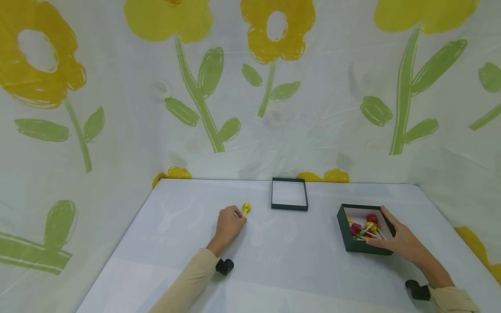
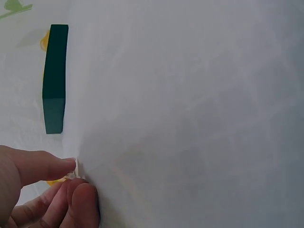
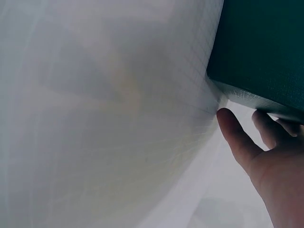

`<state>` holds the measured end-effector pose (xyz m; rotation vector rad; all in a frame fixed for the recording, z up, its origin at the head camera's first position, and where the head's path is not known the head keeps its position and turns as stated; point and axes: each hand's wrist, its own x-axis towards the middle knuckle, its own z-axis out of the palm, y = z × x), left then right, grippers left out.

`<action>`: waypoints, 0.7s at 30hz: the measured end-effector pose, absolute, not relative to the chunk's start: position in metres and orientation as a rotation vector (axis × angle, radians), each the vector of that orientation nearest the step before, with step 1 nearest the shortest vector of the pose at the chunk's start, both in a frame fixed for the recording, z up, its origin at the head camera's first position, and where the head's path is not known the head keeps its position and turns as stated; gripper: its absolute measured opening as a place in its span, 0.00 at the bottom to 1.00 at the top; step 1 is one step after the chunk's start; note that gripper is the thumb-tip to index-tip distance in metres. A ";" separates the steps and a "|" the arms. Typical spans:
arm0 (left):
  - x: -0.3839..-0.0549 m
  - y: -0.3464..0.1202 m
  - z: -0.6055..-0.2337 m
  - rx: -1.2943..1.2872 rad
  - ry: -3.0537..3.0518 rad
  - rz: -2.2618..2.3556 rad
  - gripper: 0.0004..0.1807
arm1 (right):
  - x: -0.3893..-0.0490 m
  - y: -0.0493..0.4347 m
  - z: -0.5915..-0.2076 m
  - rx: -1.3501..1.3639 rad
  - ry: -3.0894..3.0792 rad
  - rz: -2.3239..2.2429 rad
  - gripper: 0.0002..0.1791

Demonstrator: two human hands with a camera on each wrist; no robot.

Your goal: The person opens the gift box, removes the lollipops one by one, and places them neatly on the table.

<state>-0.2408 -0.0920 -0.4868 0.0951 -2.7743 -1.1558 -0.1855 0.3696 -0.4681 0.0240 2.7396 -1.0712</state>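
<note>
Pinching the yellow lollipop (image 1: 246, 208) by its stick, well left of the box (image 1: 364, 247), the left grip (image 1: 230, 224) seems to be picking it off the counter (image 1: 305, 269) (contact is unclear). The right grip (image 1: 403, 241) holds the box's side between thumb and fingers; next calls for a clean lift.

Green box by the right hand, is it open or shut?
Open: lollipops show inside the box, and the shallow green lid lies apart on the table.
</note>
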 end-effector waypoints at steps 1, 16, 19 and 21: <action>-0.241 -0.091 -0.487 0.096 -2.775 -1.152 0.06 | -0.185 0.370 -0.468 0.027 2.738 -1.071 0.63; -0.239 -0.090 -0.485 0.081 -2.803 -1.175 0.08 | -0.187 0.371 -0.464 0.000 2.726 -1.042 0.63; -0.239 -0.094 -0.483 0.061 -2.790 -1.173 0.11 | -0.187 0.371 -0.462 -0.037 2.731 -1.036 0.63; -0.241 -0.097 -0.482 0.041 -2.780 -1.173 0.13 | -0.187 0.371 -0.461 -0.057 2.739 -1.023 0.62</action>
